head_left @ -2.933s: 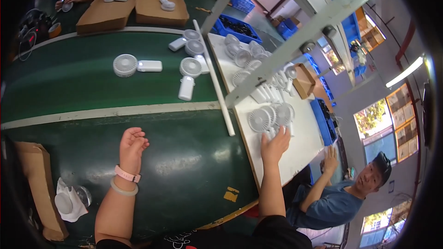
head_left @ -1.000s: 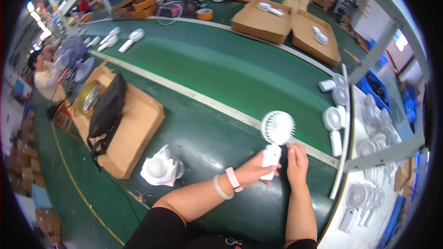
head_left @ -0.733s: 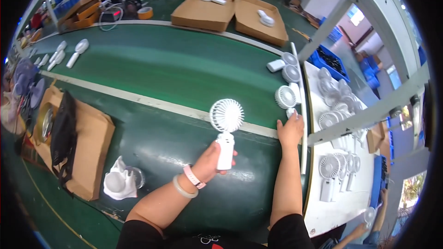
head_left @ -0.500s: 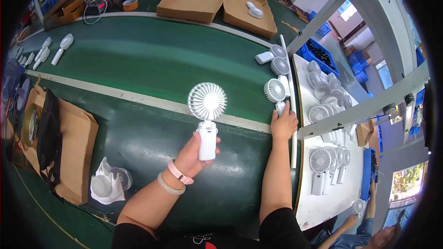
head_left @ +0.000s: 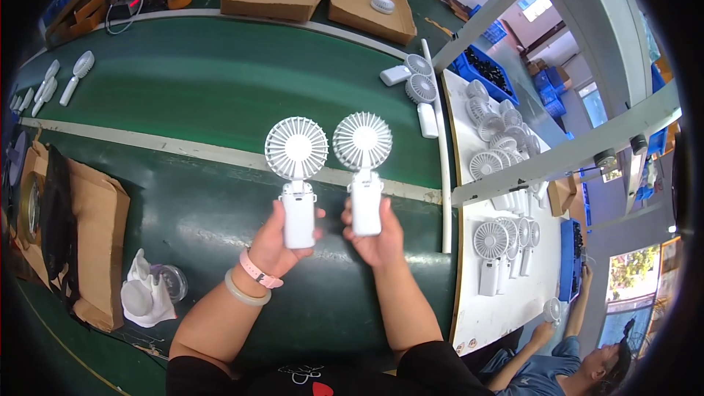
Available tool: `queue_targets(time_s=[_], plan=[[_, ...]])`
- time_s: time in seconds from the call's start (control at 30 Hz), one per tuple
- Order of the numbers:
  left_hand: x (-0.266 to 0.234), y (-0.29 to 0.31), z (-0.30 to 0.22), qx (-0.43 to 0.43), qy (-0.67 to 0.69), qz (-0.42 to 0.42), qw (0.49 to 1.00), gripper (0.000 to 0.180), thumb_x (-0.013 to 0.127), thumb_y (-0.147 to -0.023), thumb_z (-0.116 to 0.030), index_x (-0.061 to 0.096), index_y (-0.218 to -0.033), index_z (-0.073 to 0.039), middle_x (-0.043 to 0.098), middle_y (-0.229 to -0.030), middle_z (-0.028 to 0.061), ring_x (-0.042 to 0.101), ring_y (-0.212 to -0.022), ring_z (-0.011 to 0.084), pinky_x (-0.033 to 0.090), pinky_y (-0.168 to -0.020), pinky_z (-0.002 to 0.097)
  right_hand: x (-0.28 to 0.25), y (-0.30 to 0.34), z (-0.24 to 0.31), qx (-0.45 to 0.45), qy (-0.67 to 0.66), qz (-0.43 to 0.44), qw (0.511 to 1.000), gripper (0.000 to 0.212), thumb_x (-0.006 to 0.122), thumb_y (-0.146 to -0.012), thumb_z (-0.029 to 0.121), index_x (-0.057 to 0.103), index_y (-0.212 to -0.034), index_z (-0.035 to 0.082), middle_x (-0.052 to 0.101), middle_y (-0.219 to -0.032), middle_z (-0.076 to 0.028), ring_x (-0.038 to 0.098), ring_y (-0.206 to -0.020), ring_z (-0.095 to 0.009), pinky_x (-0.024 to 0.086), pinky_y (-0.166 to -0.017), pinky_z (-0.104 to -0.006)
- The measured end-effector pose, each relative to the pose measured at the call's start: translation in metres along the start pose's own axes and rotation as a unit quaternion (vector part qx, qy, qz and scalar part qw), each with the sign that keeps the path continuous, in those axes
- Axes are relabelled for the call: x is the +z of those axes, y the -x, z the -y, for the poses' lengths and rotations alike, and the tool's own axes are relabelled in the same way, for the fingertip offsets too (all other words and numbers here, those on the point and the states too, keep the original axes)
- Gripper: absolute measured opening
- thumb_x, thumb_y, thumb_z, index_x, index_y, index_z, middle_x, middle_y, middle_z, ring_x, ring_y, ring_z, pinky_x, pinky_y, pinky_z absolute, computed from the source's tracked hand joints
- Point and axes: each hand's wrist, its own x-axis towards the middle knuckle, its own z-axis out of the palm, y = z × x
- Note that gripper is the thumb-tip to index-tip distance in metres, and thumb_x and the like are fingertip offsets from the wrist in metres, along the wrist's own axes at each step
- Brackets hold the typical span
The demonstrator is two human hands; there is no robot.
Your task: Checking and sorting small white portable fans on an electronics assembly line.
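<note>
Two white handheld fans are held upright side by side, their round caged heads away from me. My left hand (head_left: 277, 238) is closed round the handle of the left handheld fan (head_left: 298, 216). The right handheld fan (head_left: 366, 205) has its handle gripped by my right hand (head_left: 381, 238). The fan heads are close together but apart. Beyond my right hand, several more white fans (head_left: 421, 89) lie at the right end of the green belt (head_left: 220, 88), along a white rail (head_left: 442, 176).
A white table (head_left: 469, 308) at the right carries many white fans. At the left are an open cardboard box (head_left: 103, 227) and a white cloth (head_left: 147, 293) beside a clear round container (head_left: 174, 282). Cardboard trays (head_left: 275, 0) stand across the belt. A co-worker (head_left: 543, 367) holds a fan at lower right.
My right hand has picked up a fan from the belt's right end and brought it beside the one in my left hand. The view has shifted slightly.
</note>
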Motion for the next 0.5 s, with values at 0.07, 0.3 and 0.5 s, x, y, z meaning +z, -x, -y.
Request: queue_targets(time_s=[0.07, 0.3, 0.5], plan=[[0.005, 0.001, -0.001, -0.014, 0.039, 0.036, 0.999, 0.057, 0.025, -0.090, -0.058, 0.045, -0.118, -0.013, 0.055, -0.107, 0.0085, 0.051, -0.071, 0.0174, 0.035, -0.047, 0.0225, 0.001, 0.005, -0.006, 0.020, -0.041, 0.126, 0.991, 0.047, 0.057, -0.086, 0.030, 0.037, -0.122, 0.008, 0.049, -0.104, -0.012, 0.055, -0.084, -0.023, 0.051, -0.066, -0.0360], [0.011, 0.001, 0.002, -0.035, 0.012, 0.025, 0.999, 0.061, 0.018, -0.090, -0.059, 0.044, -0.118, -0.012, 0.056, -0.105, 0.0093, 0.051, -0.071, 0.0173, 0.034, -0.046, 0.0218, 0.000, 0.003, -0.005, 0.026, 0.053, 0.102, 0.993, 0.062, 0.057, -0.085, 0.033, 0.025, -0.136, 0.016, 0.047, -0.107, -0.015, 0.053, -0.079, -0.023, 0.048, -0.065, -0.0365], [0.000, 0.000, 0.007, -0.061, -0.030, 0.046, 0.997, 0.062, 0.018, -0.090, -0.058, 0.044, -0.117, -0.009, 0.056, -0.103, 0.0109, 0.053, -0.073, 0.0160, 0.037, -0.048, 0.0227, -0.009, -0.002, -0.009, 0.015, 0.053, 0.150, 0.987, 0.062, 0.039, -0.087, 0.057, 0.032, -0.134, 0.017, 0.050, -0.104, -0.015, 0.054, -0.075, -0.023, 0.046, -0.062, -0.0353]])
